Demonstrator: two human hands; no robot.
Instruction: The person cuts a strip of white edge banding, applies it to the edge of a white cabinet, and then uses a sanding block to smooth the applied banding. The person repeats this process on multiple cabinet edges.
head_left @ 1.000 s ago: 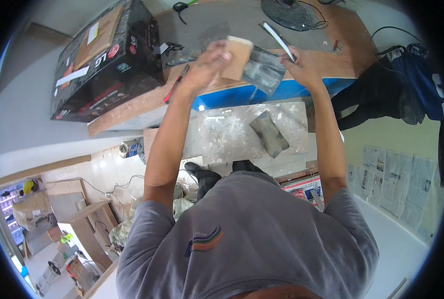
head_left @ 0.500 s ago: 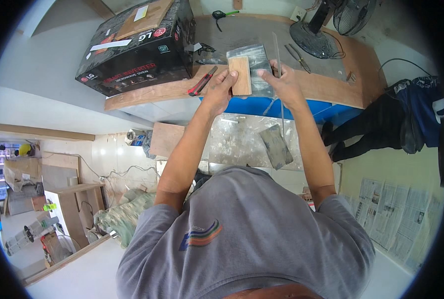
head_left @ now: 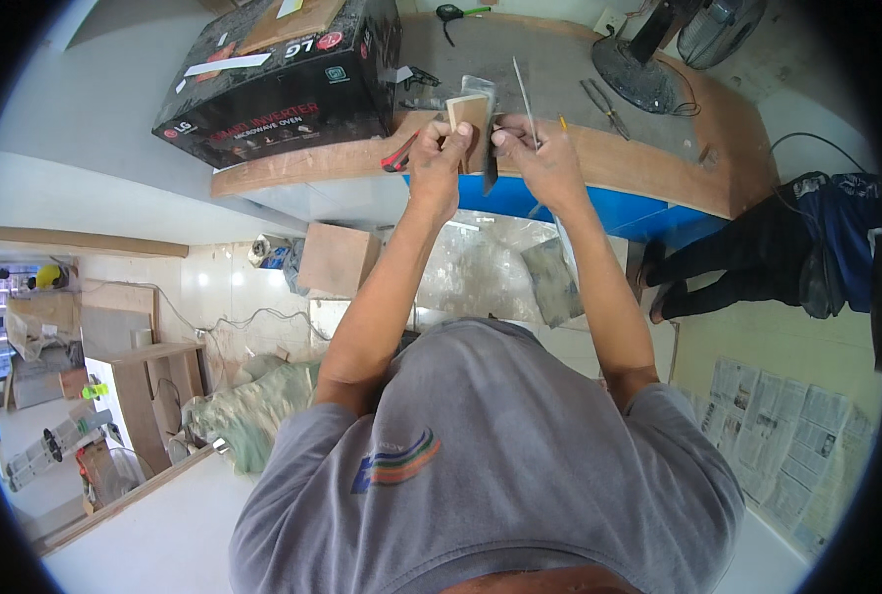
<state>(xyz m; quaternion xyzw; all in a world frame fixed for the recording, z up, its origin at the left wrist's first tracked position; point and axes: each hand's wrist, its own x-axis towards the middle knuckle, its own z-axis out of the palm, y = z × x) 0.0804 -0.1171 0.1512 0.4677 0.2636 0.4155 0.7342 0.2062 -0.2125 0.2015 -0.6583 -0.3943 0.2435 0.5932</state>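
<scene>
My left hand (head_left: 435, 163) pinches a small flat wooden block (head_left: 473, 137) between thumb and fingers, holding it upright above the bench's front edge. Facing it is a dark, dust-streaked sheet (head_left: 490, 166) that looks like sandpaper, seen nearly edge-on. My right hand (head_left: 544, 163) is closed on this sheet's right side. A long thin metal strip (head_left: 523, 91) also passes through the right hand, its upper end sticking up. I cannot tell whether sheet and block touch. A red and black utility knife (head_left: 397, 158) lies beside my left hand, partly covered by it.
On the bench (head_left: 550, 59) stand a large black carton (head_left: 263, 109) at left and a fan (head_left: 639, 69) at back right. Pliers (head_left: 604, 107) and a tape measure (head_left: 449, 14) lie there too. Below rests another dark sheet (head_left: 552, 282). Dark clothing (head_left: 758, 247) appears at right.
Both hands have turned the block and the dark sheet from facing me to nearly edge-on. The left hand now partly covers the utility knife. The metal strip has tilted.
</scene>
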